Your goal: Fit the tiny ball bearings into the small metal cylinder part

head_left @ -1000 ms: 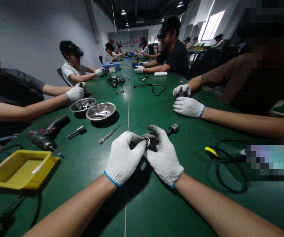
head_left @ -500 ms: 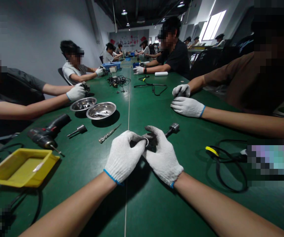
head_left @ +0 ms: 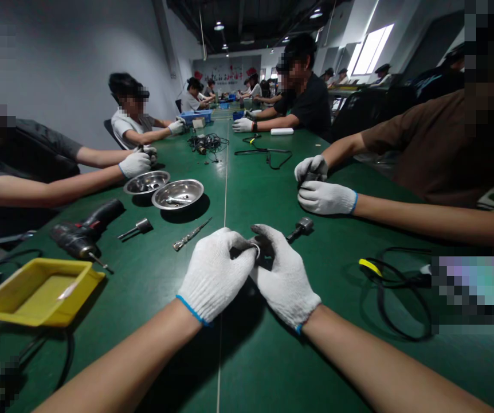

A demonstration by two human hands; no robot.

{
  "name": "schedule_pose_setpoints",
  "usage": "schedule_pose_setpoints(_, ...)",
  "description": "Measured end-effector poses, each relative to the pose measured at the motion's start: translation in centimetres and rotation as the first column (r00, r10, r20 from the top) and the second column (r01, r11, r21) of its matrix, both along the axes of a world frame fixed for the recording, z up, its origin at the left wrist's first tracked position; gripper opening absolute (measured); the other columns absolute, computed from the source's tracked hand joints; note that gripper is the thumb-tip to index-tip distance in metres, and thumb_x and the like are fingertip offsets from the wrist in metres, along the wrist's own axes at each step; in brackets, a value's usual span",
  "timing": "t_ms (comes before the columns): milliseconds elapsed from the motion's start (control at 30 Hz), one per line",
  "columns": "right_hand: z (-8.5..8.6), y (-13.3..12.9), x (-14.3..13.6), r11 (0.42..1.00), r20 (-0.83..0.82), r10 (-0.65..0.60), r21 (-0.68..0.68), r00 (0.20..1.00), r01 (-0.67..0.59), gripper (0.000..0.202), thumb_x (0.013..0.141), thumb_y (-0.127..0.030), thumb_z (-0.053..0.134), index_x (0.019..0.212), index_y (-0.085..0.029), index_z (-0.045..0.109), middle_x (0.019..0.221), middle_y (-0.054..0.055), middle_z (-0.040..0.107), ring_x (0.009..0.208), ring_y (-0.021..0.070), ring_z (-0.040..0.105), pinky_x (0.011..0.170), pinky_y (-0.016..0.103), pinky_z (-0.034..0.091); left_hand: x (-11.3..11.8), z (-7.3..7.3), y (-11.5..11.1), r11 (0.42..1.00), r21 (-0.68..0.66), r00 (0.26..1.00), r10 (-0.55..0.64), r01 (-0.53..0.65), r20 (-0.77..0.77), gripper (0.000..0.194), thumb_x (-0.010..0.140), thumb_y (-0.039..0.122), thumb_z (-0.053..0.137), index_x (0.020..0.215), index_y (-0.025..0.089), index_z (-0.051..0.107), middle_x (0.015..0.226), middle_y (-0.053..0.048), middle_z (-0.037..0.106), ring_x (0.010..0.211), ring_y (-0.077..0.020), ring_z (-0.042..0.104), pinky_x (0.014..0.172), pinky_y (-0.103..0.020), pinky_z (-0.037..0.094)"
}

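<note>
White knit gloves with blue cuffs cover my left hand [head_left: 219, 274] and my right hand [head_left: 286, 275], which meet above the green table [head_left: 247, 355]. Between the fingertips is a small dark part with a light ring-shaped edge [head_left: 257, 250]; the fingers hide most of it. My left fingers are pinched at the ring edge. The right thumb and fingers curl round the dark part's other side. Just beyond my right hand lies a dark metal tool with a cylindrical head [head_left: 304, 225]. A pointed metal bit [head_left: 191, 235] lies beyond my left hand.
At left are a drill [head_left: 79, 232], a yellow tray [head_left: 94, 282], a cylindrical-headed tool [head_left: 137, 228] and two metal bowls [head_left: 182, 186]. Black cable [head_left: 380, 304] with a yellow band lies at right. Gloved hands of other people [head_left: 326, 198] work on both sides.
My hands stay together at nearly the same place, with small finger shifts around the part. The view has shifted slightly. The gloved hands of the person at right have moved a little.
</note>
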State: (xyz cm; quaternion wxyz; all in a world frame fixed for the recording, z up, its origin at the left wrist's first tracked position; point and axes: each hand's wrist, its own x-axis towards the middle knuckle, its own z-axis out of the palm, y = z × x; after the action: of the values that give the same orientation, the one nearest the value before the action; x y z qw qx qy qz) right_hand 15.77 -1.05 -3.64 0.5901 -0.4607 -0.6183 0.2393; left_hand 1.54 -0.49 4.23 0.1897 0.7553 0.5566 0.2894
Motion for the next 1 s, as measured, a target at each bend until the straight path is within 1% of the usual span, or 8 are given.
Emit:
schedule_pose_setpoints(167,-0.2,0.0,0.0,0.996,0.061,-0.042,0.08,0.997,0.037,0.048,0.082,-0.016,0.069,0.13,-0.023,0.067,0.117,0.011,0.08,0.105,0.026,0.079,0.095,0.042,0.066,-0.3,0.6,-0.1,0.997,0.036,0.991,-0.057,0.062,-0.121,0.015,0.092,0.019,0.071,0.081,0.019,0.081,0.082,-0.002,0.073,0.081,-0.0191,0.069,0.073,-0.031,0.046)
schedule_pose_setpoints(333,-0.3,0.0,0.0,0.992,0.084,-0.058,0.114,0.995,0.048,0.046,0.084,-0.016,0.067,0.129,-0.022,0.067,0.118,0.011,0.08,0.104,0.025,0.079,0.094,0.04,0.067,-0.4,1.4,-0.1,0.99,0.055,0.943,-0.108,0.132,-0.316,0.017,0.097,0.022,0.068,0.098,0.022,0.085,0.093,-0.005,0.075,0.086,-0.0221,0.072,0.075,-0.033,0.049)
schedule_pose_setpoints(400,-0.2,0.0,0.0,0.991,0.093,-0.063,0.122,0.994,0.052,0.045,0.084,-0.016,0.067,0.129,-0.022,0.067,0.118,0.011,0.08,0.105,0.0253,0.079,0.095,0.041,0.066,-0.4,1.5,-0.1,0.987,0.05,0.923,-0.125,0.153,-0.363,0.018,0.098,0.023,0.068,0.102,0.023,0.085,0.097,-0.006,0.076,0.087,-0.0227,0.073,0.074,-0.033,0.05)
schedule_pose_setpoints(500,-0.1,0.0,0.0,0.992,0.101,-0.062,0.116,0.993,0.05,0.045,0.084,-0.016,0.067,0.129,-0.023,0.068,0.119,0.011,0.08,0.108,0.0261,0.079,0.098,0.042,0.066,-0.5,1.4,0.0,0.981,0.053,0.92,-0.153,0.184,-0.36,0.018,0.098,0.023,0.068,0.104,0.023,0.085,0.1,-0.007,0.076,0.089,-0.0225,0.074,0.077,-0.033,0.052)
schedule_pose_setpoints(633,0.0,-0.1,0.0,0.995,0.09,-0.047,0.094,0.995,0.039,0.048,0.083,-0.015,0.068,0.13,-0.023,0.068,0.121,0.01,0.079,0.109,0.0266,0.078,0.099,0.044,0.065,-0.7,1.1,0.2,0.976,0.077,0.927,-0.167,0.204,-0.335,0.018,0.098,0.024,0.068,0.103,0.023,0.085,0.098,-0.007,0.076,0.089,-0.0225,0.074,0.078,-0.032,0.054)
schedule_pose_setpoints(767,-0.1,-0.1,-0.1,0.995,0.077,-0.05,0.096,0.996,0.042,0.05,0.082,-0.014,0.068,0.131,-0.024,0.067,0.12,0.01,0.08,0.108,0.0261,0.078,0.098,0.043,0.066,-0.6,1.3,0.1,0.976,0.065,0.92,-0.175,0.21,-0.351,0.019,0.099,0.023,0.067,0.104,0.022,0.085,0.099,-0.008,0.076,0.089,-0.0231,0.073,0.077,-0.032,0.053)
schedule_pose_setpoints(833,-0.1,-0.1,-0.1,0.994,0.079,-0.052,0.102,0.996,0.044,0.05,0.082,-0.014,0.068,0.131,-0.024,0.067,0.12,0.01,0.08,0.107,0.0259,0.078,0.097,0.043,0.066,-0.4,1.7,-0.1,0.981,0.04,0.921,-0.165,0.191,-0.352,0.02,0.099,0.022,0.066,0.104,0.022,0.085,0.098,-0.008,0.076,0.089,-0.0236,0.073,0.078,-0.033,0.053)
schedule_pose_setpoints(1000,0.0,-0.3,-0.2,0.99,0.107,-0.043,0.14,0.993,0.028,0.046,0.084,-0.014,0.066,0.129,-0.024,0.068,0.115,0.008,0.08,0.105,0.0245,0.079,0.095,0.04,0.066,-0.1,2.4,-0.4,0.992,-0.014,0.926,-0.122,0.126,-0.358,0.02,0.098,0.025,0.066,0.092,0.02,0.084,0.091,-0.008,0.076,0.086,-0.0247,0.071,0.076,-0.035,0.049)
